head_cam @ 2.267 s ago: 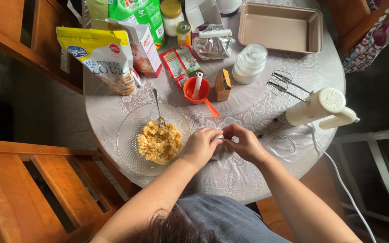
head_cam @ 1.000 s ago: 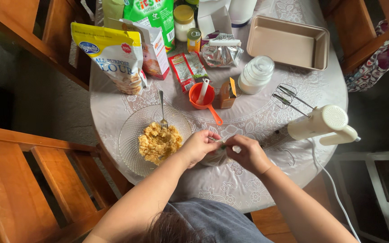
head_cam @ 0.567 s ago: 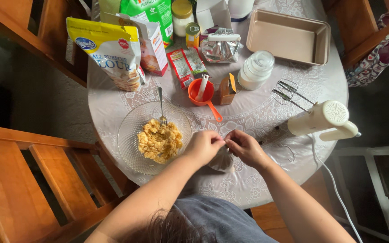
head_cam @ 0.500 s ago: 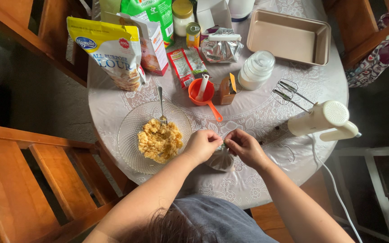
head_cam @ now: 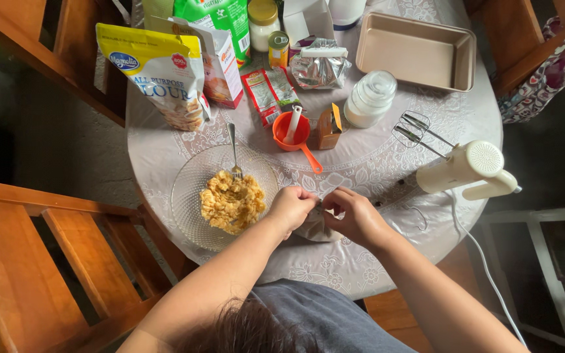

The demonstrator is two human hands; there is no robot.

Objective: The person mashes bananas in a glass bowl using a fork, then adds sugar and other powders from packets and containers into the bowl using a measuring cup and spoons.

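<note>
A round worktop [head_cam: 361,261] under a pale lace-patterned cloth fills the view, with wooden chairs [head_cam: 40,261] to my left and dark floor beyond. Near its front edge, just right of the glass bowl, sits a small clear plastic bag [head_cam: 312,225], and both my hands are on its top. My left hand [head_cam: 289,208] has its fingers [head_cam: 307,196] pressed together, pinching the bag's neck; my right hand [head_cam: 354,216] meets it from the other side, fingertips pinching the same bunched plastic, so the two hands touch above the bag. What is inside the bag I cannot tell. The glass bowl [head_cam: 191,196] holds a yellow lumpy mash [head_cam: 231,201] with a fork [head_cam: 233,153] standing in it. Behind my hands lies an orange measuring cup [head_cam: 292,134] with a white tool in it, and just beside it a small open orange carton [head_cam: 327,125]. Further back are a flour bag [head_cam: 158,72], a white lidded jar [head_cam: 369,98], a crumpled foil pouch [head_cam: 318,65] and a rectangular baking pan [head_cam: 416,49]. To the right, well apart from my hands, lies a white hand mixer [head_cam: 465,170] with its beaters [head_cam: 410,127] pointing inward.
</note>
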